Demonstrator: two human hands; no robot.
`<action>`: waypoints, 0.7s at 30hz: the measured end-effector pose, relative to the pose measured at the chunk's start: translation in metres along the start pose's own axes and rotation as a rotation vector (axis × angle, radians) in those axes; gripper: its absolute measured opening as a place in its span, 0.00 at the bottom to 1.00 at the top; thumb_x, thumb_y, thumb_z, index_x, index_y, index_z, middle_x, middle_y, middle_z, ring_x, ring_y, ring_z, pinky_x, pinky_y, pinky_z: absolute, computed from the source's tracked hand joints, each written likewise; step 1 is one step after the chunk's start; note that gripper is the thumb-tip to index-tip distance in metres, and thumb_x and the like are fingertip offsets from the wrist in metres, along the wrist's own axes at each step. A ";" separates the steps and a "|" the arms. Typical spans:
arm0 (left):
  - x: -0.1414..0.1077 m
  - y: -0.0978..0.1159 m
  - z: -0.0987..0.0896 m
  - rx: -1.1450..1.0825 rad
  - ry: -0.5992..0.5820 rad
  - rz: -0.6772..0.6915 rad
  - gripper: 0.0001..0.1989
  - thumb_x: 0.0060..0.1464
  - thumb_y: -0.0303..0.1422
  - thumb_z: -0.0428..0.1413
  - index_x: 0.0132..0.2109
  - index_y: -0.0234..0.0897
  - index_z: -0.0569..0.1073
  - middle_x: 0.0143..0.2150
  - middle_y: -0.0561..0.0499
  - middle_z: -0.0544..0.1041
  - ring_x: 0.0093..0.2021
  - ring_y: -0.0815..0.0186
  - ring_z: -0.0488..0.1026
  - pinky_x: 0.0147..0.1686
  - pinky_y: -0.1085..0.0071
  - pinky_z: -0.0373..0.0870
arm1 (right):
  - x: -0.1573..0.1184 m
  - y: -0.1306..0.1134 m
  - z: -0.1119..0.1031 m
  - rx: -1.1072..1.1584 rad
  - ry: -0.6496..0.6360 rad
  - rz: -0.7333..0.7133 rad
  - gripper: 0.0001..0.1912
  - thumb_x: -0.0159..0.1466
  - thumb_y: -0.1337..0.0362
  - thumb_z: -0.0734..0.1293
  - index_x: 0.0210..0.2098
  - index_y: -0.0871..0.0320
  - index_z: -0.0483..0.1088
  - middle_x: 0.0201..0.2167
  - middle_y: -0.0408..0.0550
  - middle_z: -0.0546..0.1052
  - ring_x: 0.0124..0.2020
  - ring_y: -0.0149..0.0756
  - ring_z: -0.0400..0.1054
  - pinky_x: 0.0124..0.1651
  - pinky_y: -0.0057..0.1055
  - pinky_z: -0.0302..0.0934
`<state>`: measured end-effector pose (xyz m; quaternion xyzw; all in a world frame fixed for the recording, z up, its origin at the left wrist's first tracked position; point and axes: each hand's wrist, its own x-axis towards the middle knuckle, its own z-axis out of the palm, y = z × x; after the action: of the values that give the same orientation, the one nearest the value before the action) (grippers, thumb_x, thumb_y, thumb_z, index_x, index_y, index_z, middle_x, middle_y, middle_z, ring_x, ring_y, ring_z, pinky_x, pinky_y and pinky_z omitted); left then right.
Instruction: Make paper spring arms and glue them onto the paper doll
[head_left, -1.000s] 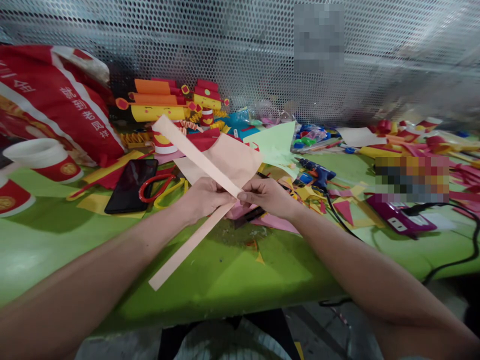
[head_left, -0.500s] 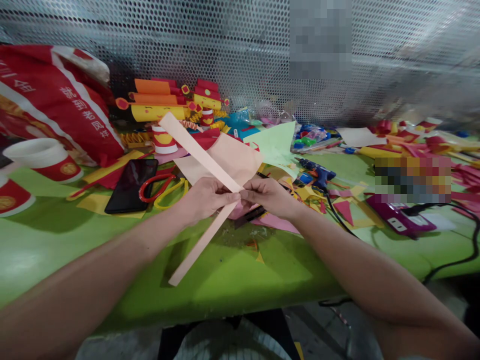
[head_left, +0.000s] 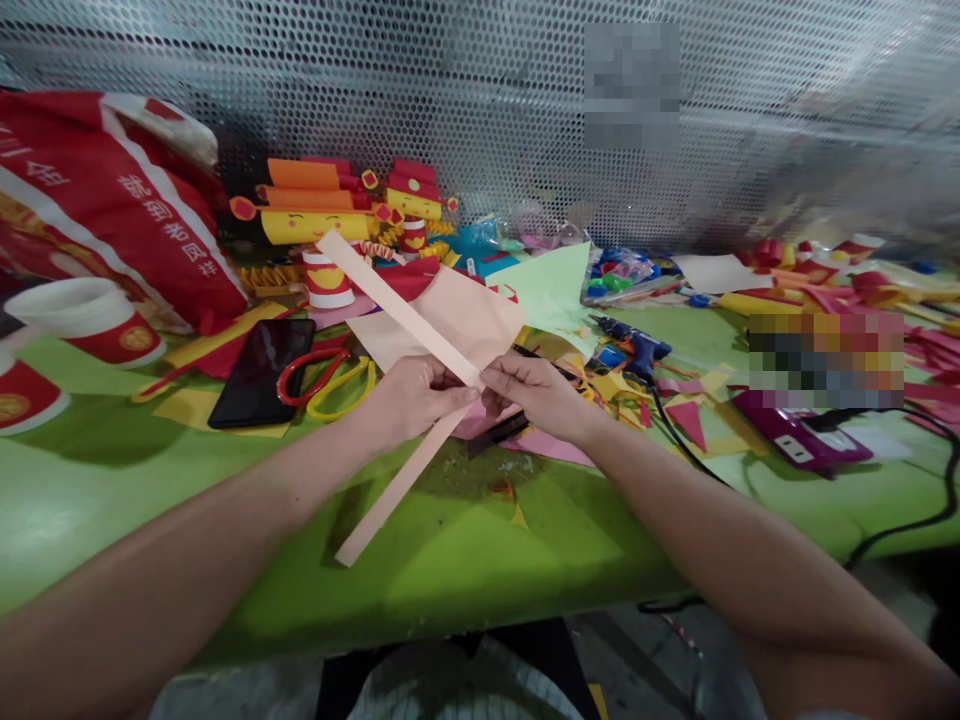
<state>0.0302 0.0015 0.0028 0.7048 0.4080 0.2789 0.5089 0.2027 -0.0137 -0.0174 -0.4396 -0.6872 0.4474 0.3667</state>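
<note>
Two pale pink paper strips [head_left: 401, 312] meet at an angle between my hands, forming a V that points right. One arm of it runs up and left, the other down and left towards the table's front. My left hand [head_left: 420, 400] pinches the strips near where they meet, thumb on top. At the corner itself, the fingers of my right hand [head_left: 532, 392] are pressed together on the paper. Whether the strips are joined there is hidden by my fingers. Behind my hands lies a larger pale pink paper sheet [head_left: 450, 315], beside a light green sheet [head_left: 551, 285].
Left of my hands lie scissors [head_left: 289, 385] with red and yellow handles and a black phone [head_left: 262, 370]. To the right are a blue glue gun [head_left: 637, 345], paper scraps and a purple power strip [head_left: 799, 430] with a black cord. Paper cups [head_left: 90, 320] stand far left.
My hands stay at nearly the same spot, still pinching the strips. The strips have shifted very slightly; everything else lies as before.
</note>
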 end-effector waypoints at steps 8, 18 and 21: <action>-0.002 0.003 0.001 0.090 0.018 -0.004 0.09 0.47 0.33 0.56 0.35 0.33 0.77 0.31 0.51 0.77 0.31 0.67 0.71 0.29 0.75 0.64 | -0.001 0.001 0.000 -0.163 0.031 -0.065 0.16 0.60 0.53 0.60 0.23 0.57 0.62 0.16 0.40 0.67 0.19 0.26 0.61 0.24 0.25 0.55; -0.004 0.007 0.003 0.098 0.019 0.017 0.04 0.44 0.28 0.55 0.29 0.34 0.75 0.24 0.55 0.72 0.24 0.72 0.65 0.24 0.77 0.60 | -0.002 -0.003 -0.001 -0.218 0.063 -0.075 0.14 0.60 0.56 0.60 0.23 0.58 0.64 0.16 0.40 0.69 0.19 0.27 0.61 0.25 0.25 0.54; -0.003 -0.001 0.004 -0.025 0.038 -0.001 0.07 0.45 0.32 0.55 0.25 0.33 0.71 0.20 0.56 0.67 0.21 0.73 0.61 0.21 0.77 0.58 | -0.003 -0.004 -0.002 -0.219 0.080 -0.069 0.13 0.60 0.56 0.61 0.24 0.58 0.64 0.16 0.39 0.69 0.19 0.26 0.61 0.25 0.25 0.54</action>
<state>0.0316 -0.0028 0.0011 0.6927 0.4145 0.2971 0.5100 0.2048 -0.0163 -0.0134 -0.4707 -0.7315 0.3386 0.3588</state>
